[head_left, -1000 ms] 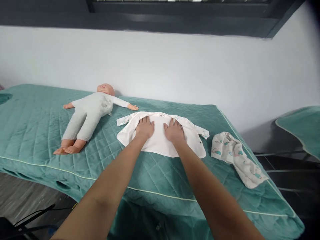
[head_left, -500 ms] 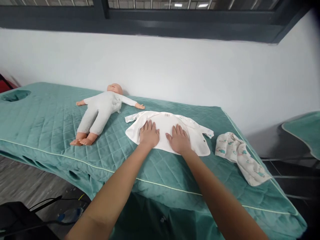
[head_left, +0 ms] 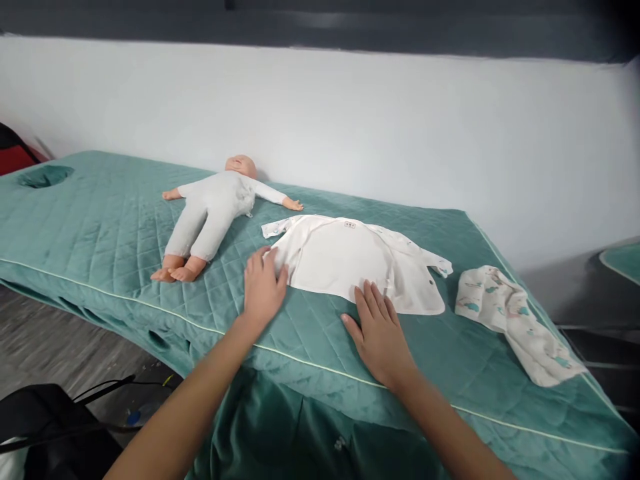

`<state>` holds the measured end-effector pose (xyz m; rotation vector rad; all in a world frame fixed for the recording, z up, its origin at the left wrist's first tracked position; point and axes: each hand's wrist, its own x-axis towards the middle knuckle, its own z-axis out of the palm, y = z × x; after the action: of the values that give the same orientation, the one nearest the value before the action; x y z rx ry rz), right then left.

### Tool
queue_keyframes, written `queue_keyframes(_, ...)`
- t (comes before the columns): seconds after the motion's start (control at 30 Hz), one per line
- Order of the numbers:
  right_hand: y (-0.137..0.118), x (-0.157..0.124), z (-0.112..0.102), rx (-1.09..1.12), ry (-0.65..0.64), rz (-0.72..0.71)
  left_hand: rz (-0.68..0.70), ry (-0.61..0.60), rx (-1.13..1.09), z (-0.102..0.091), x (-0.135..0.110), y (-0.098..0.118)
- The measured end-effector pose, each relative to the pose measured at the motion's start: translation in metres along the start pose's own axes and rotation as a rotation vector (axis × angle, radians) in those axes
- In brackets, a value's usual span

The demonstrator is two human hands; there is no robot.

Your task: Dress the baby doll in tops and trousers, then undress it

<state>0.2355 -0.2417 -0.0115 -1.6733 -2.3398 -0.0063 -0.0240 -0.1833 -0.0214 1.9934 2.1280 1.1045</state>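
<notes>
A white baby shirt lies spread open on the green quilted bed cover, its inside facing up and its sleeves out to both sides. My left hand rests at the shirt's left edge, fingers slightly bent and apart, holding nothing. Over the shirt's lower hem lies my right hand, its fingers stretched out and its palm on or just above the cover. To the left of the shirt, a baby doll in a pale cloth body is on its back, arms spread.
Printed baby trousers lie folded at the right end of the bed. A white wall runs along the far side. The cover has a face hole at far left. A black bag-like object stands on the floor at lower left.
Both hands have slid off the middle of the shirt, the left toward its left edge and the right down to the hem. The camera view has shifted; the doll and trousers lie as before.
</notes>
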Motion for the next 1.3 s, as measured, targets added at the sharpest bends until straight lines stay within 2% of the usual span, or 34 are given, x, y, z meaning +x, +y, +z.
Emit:
queue_keyframes(0.1,-0.011,0.029,0.0,0.146,-0.047,0.002,-0.174,-0.058,0.055,0.003,0.032,-0.016)
queue_keyframes(0.2,-0.022,0.08,0.001,0.297,-0.103,0.038,-0.135,-0.172,0.097,0.011,0.058,-0.02)
queue_keyframes(0.3,-0.03,0.142,0.004,0.342,-0.089,0.12,-0.101,-0.23,0.104,0.019,0.077,-0.02)
queue_keyframes(0.43,-0.032,0.212,0.012,0.378,-0.131,0.262,-0.163,-0.215,0.036,0.027,0.1,-0.028)
queue_keyframes(0.53,-0.025,0.242,0.021,0.389,-0.117,0.358,-0.224,-0.174,-0.047,0.031,0.117,-0.038)
queue_keyframes(0.7,-0.007,0.258,0.03,0.668,-0.175,0.386,-0.293,-0.082,-0.033,0.038,0.131,-0.044)
queue_keyframes(0.8,0.002,0.26,0.03,0.813,-0.253,0.391,-0.324,-0.014,0.012,0.04,0.132,-0.045)
queue_keyframes(0.9,0.005,0.258,0.032,0.937,-0.246,0.386,-0.328,0.049,0.011,0.037,0.127,-0.046)
queue_keyframes(1.03,0.005,0.254,0.038,0.976,-0.185,0.344,-0.286,0.086,-0.007,0.03,0.106,-0.04)
queue_keyframes(1.2,0.003,0.254,0.045,0.885,-0.151,0.231,-0.189,-0.004,0.058,0.024,0.064,-0.019)
queue_keyframes(1.3,-0.001,0.254,0.049,0.758,-0.066,0.191,-0.084,-0.028,-0.02,0.023,0.049,-0.005)
